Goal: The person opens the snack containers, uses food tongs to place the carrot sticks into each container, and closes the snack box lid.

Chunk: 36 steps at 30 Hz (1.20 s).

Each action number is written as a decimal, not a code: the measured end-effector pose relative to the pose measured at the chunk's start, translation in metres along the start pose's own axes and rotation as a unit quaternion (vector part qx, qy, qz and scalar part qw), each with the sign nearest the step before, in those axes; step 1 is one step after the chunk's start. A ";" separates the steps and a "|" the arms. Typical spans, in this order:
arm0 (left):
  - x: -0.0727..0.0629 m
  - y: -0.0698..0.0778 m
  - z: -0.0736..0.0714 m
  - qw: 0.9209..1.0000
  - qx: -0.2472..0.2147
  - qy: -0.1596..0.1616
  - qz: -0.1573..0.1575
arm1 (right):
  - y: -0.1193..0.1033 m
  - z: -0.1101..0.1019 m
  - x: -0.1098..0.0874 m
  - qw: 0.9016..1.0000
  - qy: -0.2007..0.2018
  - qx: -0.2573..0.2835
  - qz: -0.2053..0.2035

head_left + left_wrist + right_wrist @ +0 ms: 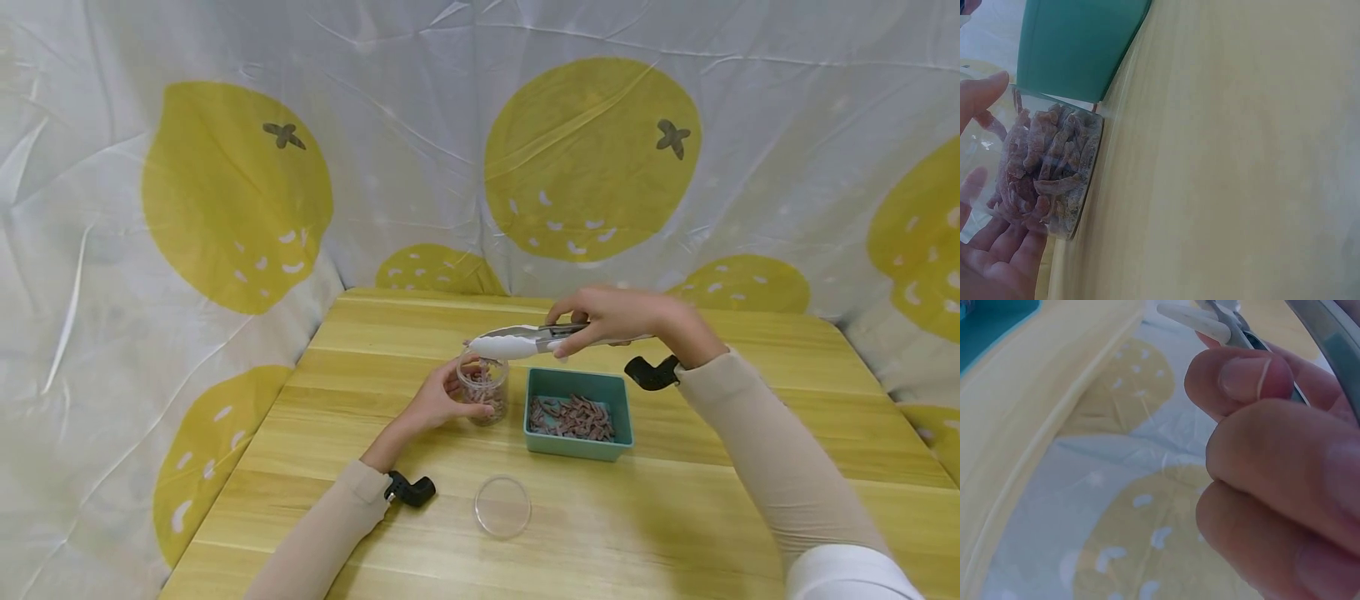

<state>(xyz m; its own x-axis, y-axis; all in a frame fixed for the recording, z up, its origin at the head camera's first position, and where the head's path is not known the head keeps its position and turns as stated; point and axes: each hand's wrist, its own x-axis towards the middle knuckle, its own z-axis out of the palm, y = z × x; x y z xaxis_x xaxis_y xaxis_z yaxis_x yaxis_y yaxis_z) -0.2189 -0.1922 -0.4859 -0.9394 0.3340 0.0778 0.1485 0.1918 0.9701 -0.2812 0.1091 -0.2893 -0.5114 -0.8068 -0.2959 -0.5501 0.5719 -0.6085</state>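
My left hand (438,400) grips a clear jar (483,392) from its left side, fingers and thumb curled round the wall. Brownish dried strips (1050,162) fill the jar's lower part in the left wrist view. Above the jar's open mouth, my right hand (611,321) holds metal tongs with white tips (506,343), laid nearly level and pointing left. A few strips show at the tips, right over the rim. To the right of the jar stands a teal bin (579,450) with more of the same strips (577,417) inside.
A round transparent lid (502,507) lies on the wooden table (420,550) in front of the jar. Behind the table's back edge hangs a white curtain (420,125) printed with large yellow lemons. Each wrist carries a small black camera mount (411,489).
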 end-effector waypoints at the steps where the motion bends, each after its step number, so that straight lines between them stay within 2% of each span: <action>1: 0.000 0.000 0.000 1.000 0.002 0.000 -0.001 | 0.000 0.001 0.002 1.000 -0.002 0.002 0.001; 19: 0.000 0.000 0.000 1.000 0.017 0.002 -0.002 | 0.003 0.009 0.021 1.000 -0.018 -0.012 0.001; 26: -0.001 -0.002 0.000 1.000 0.013 0.005 -0.002 | -0.003 0.009 0.022 0.999 -0.026 -0.023 -0.002; 31: 0.000 -0.001 0.000 1.000 0.003 0.005 0.003 | -0.005 0.010 0.022 0.999 -0.019 -0.042 0.000; 36: 0.001 0.000 0.000 1.000 -0.001 0.001 0.004 | -0.005 0.012 0.019 0.999 -0.016 -0.039 0.008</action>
<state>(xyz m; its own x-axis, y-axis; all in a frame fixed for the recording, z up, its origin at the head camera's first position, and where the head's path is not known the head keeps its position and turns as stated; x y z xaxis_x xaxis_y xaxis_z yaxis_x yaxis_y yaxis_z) -0.2196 -0.1918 -0.4863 -0.9390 0.3329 0.0865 0.1558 0.1873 0.9699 -0.2804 0.0897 -0.3008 -0.5007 -0.8007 -0.3289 -0.5920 0.5939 -0.5448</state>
